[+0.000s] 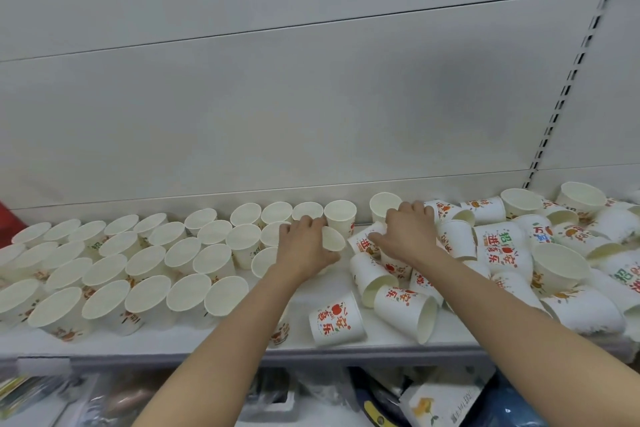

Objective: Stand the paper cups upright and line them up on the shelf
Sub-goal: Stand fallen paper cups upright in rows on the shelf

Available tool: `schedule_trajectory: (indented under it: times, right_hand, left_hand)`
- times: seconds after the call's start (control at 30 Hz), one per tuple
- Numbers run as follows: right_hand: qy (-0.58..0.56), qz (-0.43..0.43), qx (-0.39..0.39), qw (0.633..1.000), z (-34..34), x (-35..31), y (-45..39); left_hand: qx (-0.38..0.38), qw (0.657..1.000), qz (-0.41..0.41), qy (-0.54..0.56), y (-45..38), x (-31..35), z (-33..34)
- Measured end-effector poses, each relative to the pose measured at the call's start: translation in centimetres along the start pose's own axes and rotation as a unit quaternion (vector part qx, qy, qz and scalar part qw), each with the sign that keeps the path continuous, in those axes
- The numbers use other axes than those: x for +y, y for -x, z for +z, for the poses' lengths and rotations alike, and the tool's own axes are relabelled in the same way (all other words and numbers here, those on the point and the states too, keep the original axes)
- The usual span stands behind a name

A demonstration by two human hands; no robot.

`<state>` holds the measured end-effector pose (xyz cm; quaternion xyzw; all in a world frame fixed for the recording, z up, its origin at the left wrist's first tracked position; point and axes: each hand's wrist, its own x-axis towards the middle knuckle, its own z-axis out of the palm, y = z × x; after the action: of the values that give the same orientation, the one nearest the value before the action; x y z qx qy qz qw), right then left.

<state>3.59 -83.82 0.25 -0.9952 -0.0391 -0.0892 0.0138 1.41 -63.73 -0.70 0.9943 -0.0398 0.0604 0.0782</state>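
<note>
Both arms reach over the white shelf (180,340). The left hand (304,246) curls around a tilted paper cup (333,239), mouth facing right, just beside the upright rows (114,270) that fill the shelf's left half. The right hand (408,232) rests knuckles-up on the jumbled pile of tipped cups (512,253) at the right, its fingers bent over a printed cup (363,242) lying on its side. I can't tell whether it grips it. One upside-down cup (336,321) stands near the front edge.
</note>
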Motion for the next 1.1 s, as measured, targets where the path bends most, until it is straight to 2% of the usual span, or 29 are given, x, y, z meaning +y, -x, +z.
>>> schedule_trajectory:
  times: [0.2,0.4,0.53,0.57,0.63,0.7,0.77,0.83,0.93,1.07,1.1]
  right_hand:
    - [-0.006,0.042,-0.003,0.999,0.5,-1.2,-0.2]
    - [-0.081,0.109,-0.031,0.990,0.7,-1.8,-0.4]
    - [-0.188,0.110,-0.005,0.976,0.5,-1.6,-0.3]
    - [-0.216,0.102,0.001,0.971,0.3,-1.6,-0.2]
    - [-0.247,0.079,0.010,0.966,0.1,-2.0,-0.2]
    - [-0.242,0.050,0.031,0.969,0.3,-2.5,-0.4]
    - [-0.218,0.009,0.053,0.975,0.7,-3.1,-0.5]
    - [-0.170,-0.056,0.074,0.981,1.1,-3.6,-0.5]
    - [-0.107,-0.155,0.112,0.976,2.1,-3.7,-0.1]
    - [-0.123,-0.159,0.067,0.977,2.9,-3.2,0.3]
    - [-0.144,-0.155,0.075,0.975,3.0,-3.1,0.5]
  left_hand:
    - [0.088,0.996,-0.031,0.012,0.3,-0.4,0.5]
    - [0.028,0.999,-0.014,-0.026,1.4,-0.6,0.3]
    - [0.069,0.996,0.033,0.051,3.9,-0.1,-2.4]
    - [0.049,0.994,0.053,0.087,4.9,0.2,-3.0]
    - [-0.047,0.989,0.077,0.121,6.7,1.2,-3.3]
    - [-0.138,0.983,0.091,0.080,7.8,2.2,-2.4]
    - [-0.172,0.980,0.098,0.026,8.2,2.8,-1.3]
    - [-0.169,0.981,0.099,-0.003,8.4,3.1,-0.6]
    - [-0.134,0.988,0.078,0.013,8.5,2.7,-0.1]
    - [-0.041,0.995,0.016,0.084,8.3,1.4,-0.3]
    - [-0.030,0.996,0.006,0.089,8.3,1.3,-0.3]
